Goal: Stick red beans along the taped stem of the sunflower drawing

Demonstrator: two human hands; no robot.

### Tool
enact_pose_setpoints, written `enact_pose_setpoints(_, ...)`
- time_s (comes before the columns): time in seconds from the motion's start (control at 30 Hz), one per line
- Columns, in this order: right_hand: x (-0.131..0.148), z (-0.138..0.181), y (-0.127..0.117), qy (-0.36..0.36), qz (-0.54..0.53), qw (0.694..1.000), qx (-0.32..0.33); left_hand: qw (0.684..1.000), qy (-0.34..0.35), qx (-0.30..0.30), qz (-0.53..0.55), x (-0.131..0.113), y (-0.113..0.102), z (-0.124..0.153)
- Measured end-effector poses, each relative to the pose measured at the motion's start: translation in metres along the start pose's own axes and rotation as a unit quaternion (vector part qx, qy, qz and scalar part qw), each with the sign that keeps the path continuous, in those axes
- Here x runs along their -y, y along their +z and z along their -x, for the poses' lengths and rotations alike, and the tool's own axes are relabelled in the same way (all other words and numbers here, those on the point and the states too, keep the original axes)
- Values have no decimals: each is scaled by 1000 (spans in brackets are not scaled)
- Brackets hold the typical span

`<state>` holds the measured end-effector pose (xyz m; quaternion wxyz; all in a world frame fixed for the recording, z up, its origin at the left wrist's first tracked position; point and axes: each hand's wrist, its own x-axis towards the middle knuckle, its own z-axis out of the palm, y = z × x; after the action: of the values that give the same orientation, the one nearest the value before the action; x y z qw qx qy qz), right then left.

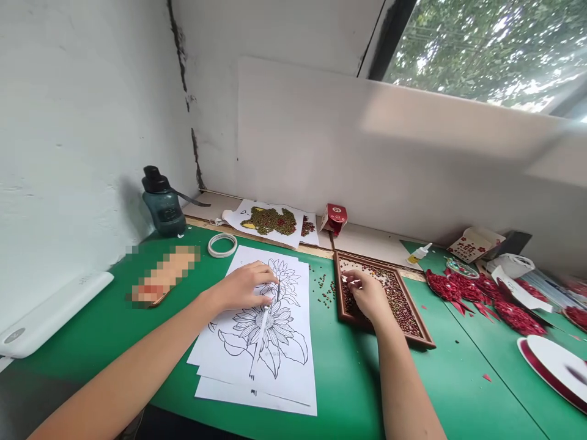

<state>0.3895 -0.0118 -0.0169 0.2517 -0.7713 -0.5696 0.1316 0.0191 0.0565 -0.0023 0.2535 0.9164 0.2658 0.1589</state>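
Observation:
My left hand (250,286) rests on a paper sheet with a line drawing of sunflowers (263,324). Its thumb and forefinger are apart, beside a slim white strip with a dark upper end (259,345), whose kind I cannot make out. Over a brown wooden frame tray (415,341) filled with small reddish-brown beads or beans (398,305), my right hand (367,294) has its fingers drawn together at the left side. What those fingertips hold, if anything, is hidden. Several loose grains (326,290) lie between the paper and the tray.
At the back lie a tape roll (222,245), a grain-covered picture (270,221), a red box (336,215) and a glue bottle (419,253). A dark bottle (162,205) stands left. Red decorations (463,287) and a ribbon spool (557,366) are at right.

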Motion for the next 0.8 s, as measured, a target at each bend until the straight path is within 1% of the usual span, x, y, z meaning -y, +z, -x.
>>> enact_pose_setpoints(0.13,0,0,2,-14,-8,1000,-12,1000,16,22,2,-5,0,0)
enact_pose_setpoints(0.27,4,1,3,-42,-20,999,-12,999,29,27,4,-11,1,0)
enact_pose_setpoints(0.37,7,3,3,-49,3,999,-12,999,27,33,1,-10,0,1)
enact_pose_setpoints(0.47,8,4,1,-34,34,999,-4,999,22,44,6,-8,0,2)
enact_pose_setpoints(0.6,6,4,-1,-4,49,999,8,998,24,63,19,-7,-1,3)
enact_pose_setpoints(0.8,7,3,-2,8,68,997,18,997,26,75,26,-9,-3,3)
